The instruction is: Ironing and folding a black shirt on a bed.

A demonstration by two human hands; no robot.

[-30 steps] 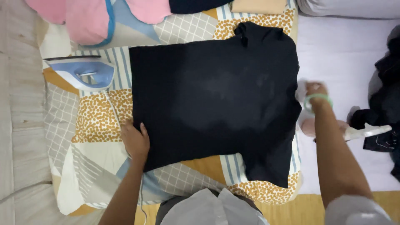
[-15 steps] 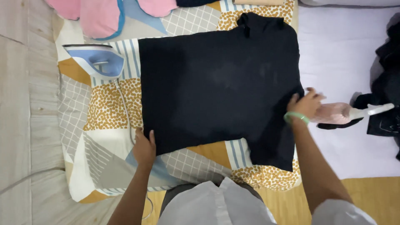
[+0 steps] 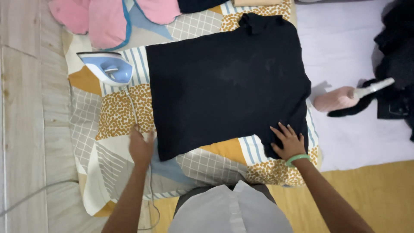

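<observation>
A patchwork quilt (image 3: 125, 116) covers the floor, with a white sheet (image 3: 345, 51) to its right. A black shirt (image 3: 224, 82) lies flat at the quilt's middle. The right hand (image 3: 288, 141) presses the shirt's near right sleeve, fingers spread apart and flat. The left hand (image 3: 141, 147) hovers just off the shirt's near left corner, blurred, fingers loosely apart beside the cord (image 3: 131, 108). The iron (image 3: 107, 68) stands at far left; a snag on that cord could tip it, and uneven pressing may wrinkle the shirt.
</observation>
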